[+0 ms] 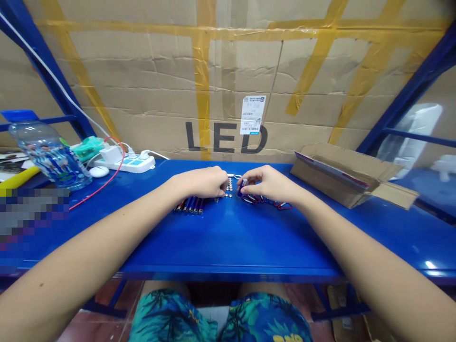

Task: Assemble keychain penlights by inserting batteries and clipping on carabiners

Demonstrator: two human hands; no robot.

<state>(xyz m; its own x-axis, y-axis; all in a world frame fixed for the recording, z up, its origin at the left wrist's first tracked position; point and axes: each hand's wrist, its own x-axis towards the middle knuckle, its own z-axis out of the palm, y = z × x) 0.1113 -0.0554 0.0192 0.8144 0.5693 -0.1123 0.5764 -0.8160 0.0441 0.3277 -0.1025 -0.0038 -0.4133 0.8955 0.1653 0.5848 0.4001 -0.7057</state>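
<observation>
Cardboard (160, 90) with strips of yellow tape and the printed letters "LED" closes the back of a blue surface (231, 237), and a white label (252, 114) is stuck on it just above and to the right of the cells. The cells (230, 187), small and silver, lie in short rows at the middle of the surface, and both hands meet around them. The left hand (204, 183) is just left of the cells with its fingers curled down and close together; I cannot tell if it grips anything. Under it, and sticking out toward the person, lies a row of thin tubes (190, 205), side by side and touching each other. The right hand (270, 183) is just right of the cells, and its fingertips (249, 180) are pressed together on a small blue piece (243, 183), which is held low, near the cells. Under this hand lies a bunch of red and blue clips (272, 202), touching the surface. A small metal ring (237, 176) lies just behind the cells. To the right of the cells, well apart, an open box (342, 173) lies on the surface with its flaps spread. Far to the left of the cells are a white power strip (130, 164), a white mouse (99, 171), a thin red wire (107, 183) that curves over the surface, and a clear bottle (50, 156) with a blue cap. The person's knees in patterned shorts (221, 313) show below the front edge of the surface.
</observation>
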